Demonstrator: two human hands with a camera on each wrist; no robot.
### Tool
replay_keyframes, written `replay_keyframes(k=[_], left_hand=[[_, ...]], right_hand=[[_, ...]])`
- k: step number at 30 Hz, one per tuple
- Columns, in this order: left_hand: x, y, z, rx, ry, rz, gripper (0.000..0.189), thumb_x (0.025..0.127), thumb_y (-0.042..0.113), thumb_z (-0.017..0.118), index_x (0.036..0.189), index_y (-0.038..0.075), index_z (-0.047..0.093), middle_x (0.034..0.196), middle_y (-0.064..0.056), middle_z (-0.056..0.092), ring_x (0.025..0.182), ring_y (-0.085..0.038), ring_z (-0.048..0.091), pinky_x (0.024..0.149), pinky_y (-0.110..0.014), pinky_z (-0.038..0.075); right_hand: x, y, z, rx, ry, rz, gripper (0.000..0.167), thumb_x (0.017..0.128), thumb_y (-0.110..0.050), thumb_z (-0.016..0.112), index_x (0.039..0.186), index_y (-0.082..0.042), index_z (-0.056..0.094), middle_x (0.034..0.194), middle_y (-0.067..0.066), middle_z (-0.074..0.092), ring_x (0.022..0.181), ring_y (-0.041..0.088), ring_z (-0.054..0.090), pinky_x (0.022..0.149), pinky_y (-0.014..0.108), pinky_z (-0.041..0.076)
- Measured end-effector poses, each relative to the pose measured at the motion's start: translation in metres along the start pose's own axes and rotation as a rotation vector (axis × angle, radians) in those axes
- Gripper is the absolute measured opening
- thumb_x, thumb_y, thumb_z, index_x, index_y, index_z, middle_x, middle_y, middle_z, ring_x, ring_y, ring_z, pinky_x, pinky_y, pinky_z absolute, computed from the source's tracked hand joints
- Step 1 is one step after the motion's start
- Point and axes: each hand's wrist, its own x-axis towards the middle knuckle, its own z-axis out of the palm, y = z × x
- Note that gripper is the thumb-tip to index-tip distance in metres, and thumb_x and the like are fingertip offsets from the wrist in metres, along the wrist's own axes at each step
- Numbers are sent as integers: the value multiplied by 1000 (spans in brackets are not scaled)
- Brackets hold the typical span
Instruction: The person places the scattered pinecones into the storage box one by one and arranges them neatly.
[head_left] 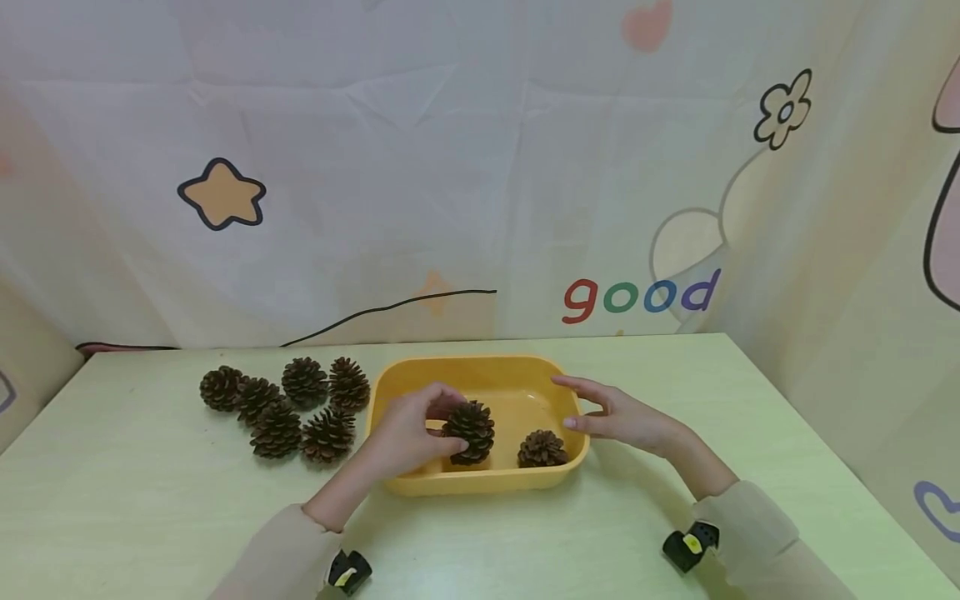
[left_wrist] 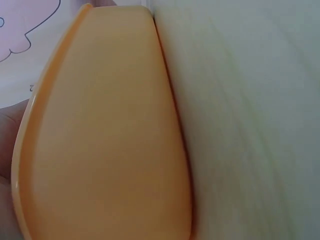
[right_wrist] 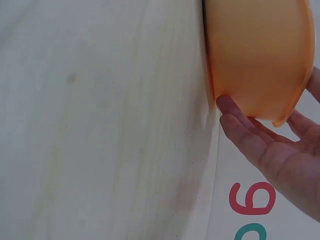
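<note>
A yellow plastic tray (head_left: 480, 482) stands on the table. Over its left half my left hand (head_left: 415, 433) grips a brown pinecone (head_left: 471, 432) between thumb and fingers. A second pinecone (head_left: 542, 450) lies inside, near the front right corner. My right hand (head_left: 630, 423) holds the tray's right end, its thumb at the rim. In the right wrist view, several fingers of that right hand (right_wrist: 280, 155) touch the outside of the tray wall (right_wrist: 260, 60). The left wrist view is mostly filled by the tray's outer side (left_wrist: 105, 125), with part of the left hand (left_wrist: 9, 145) beyond the rim.
Several more pinecones (head_left: 276, 428) are grouped on the pale table (head_left: 150, 500) left of the tray. Behind the table hangs a printed cloth (head_left: 337, 208), with further cloth at both sides. Each wrist wears a dark device (head_left: 690, 546).
</note>
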Motion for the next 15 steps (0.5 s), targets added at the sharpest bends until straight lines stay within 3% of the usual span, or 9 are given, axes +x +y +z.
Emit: replay_keyframes(k=[7,15], left_hand=[[8,1,13,66,-71,-18,38,73,9,75,107,8,57,108,-5,62,101,-24,58,85,-38,50],[14,4,21,123,-152,-14,38,74,9,75,106,8,56,109,-6,60,101,-23,56,84,-35,50]], right_hand=[[0,0,0,-4,0,-2,65,89,-26,59,144,-11,27,148,20,17,133,44,15,97,53,38],[0,2,-1,-15,3,7,66,89,-29,59,144,-13,28,148,21,17,133,44,15,98,54,36]])
